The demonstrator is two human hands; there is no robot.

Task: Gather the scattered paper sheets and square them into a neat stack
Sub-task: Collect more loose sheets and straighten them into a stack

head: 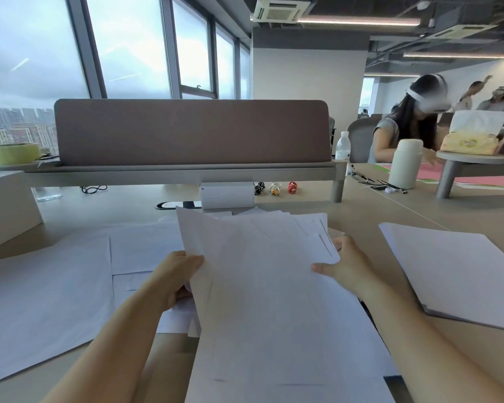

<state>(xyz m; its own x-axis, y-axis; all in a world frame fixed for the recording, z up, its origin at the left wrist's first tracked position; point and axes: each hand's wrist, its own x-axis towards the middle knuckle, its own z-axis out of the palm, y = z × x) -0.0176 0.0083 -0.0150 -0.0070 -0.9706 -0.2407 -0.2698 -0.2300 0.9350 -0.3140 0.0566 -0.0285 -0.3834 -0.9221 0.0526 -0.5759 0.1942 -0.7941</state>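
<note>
A loose bundle of white paper sheets (262, 274) is lifted in front of me, its far edges fanned and uneven. My left hand (178, 274) grips the bundle's left edge, thumb on top. My right hand (341, 266) holds the right edge, thumb pressed onto the top sheet. More white sheets (44, 298) lie flat and overlapping on the desk to the left. A separate pile of sheets (454, 271) rests on the desk at the right, edges fairly aligned.
A brown divider panel (192, 132) stands across the desk's far side, with a white box (227, 195) and small trinkets beneath its shelf. A cream flask (405, 164) and water bottle (342, 149) stand at the right. Another person sits at the neighbouring desk.
</note>
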